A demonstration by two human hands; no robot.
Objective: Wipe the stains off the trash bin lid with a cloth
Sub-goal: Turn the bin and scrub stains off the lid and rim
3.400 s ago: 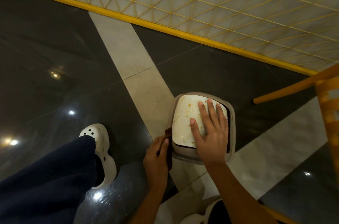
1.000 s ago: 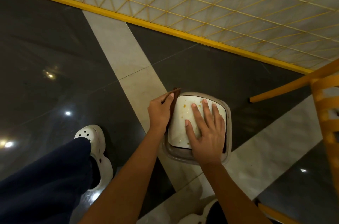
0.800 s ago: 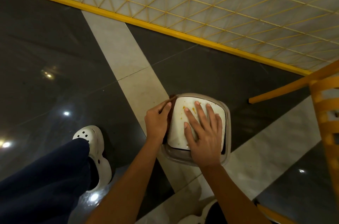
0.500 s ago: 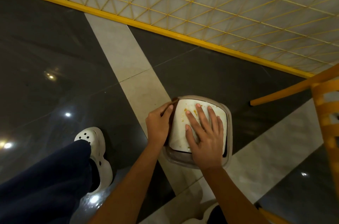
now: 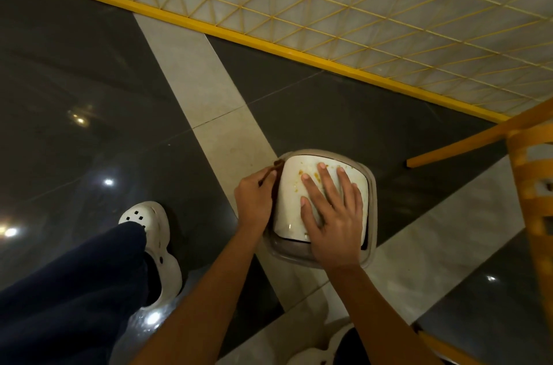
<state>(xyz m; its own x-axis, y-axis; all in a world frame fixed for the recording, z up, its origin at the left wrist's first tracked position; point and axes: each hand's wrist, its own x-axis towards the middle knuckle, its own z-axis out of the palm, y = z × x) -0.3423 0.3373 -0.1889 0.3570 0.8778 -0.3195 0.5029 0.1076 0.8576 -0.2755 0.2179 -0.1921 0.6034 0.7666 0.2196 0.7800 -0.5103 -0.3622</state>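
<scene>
Lid (image 5: 291, 209), white and flecked with orange stains (image 5: 308, 177), sat on the bin (image 5: 371, 215) on the floor (image 5: 89, 95). Step in hand, as judged: wiping the lid's left edge. Left hand (image 5: 254, 200), grip closed on a brown cloth (image 5: 275, 173), lay against that edge; right hand (image 5: 332, 215) pressed flat and open on top. The next stroke would need to carry the cloth rightward of the grip, onto the stains.

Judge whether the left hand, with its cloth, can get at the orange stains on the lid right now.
Probably yes. The left hand holds the cloth at the lid's left edge; the orange stains lie just beside it, uncovered, though the right hand's fingers border them.
</scene>
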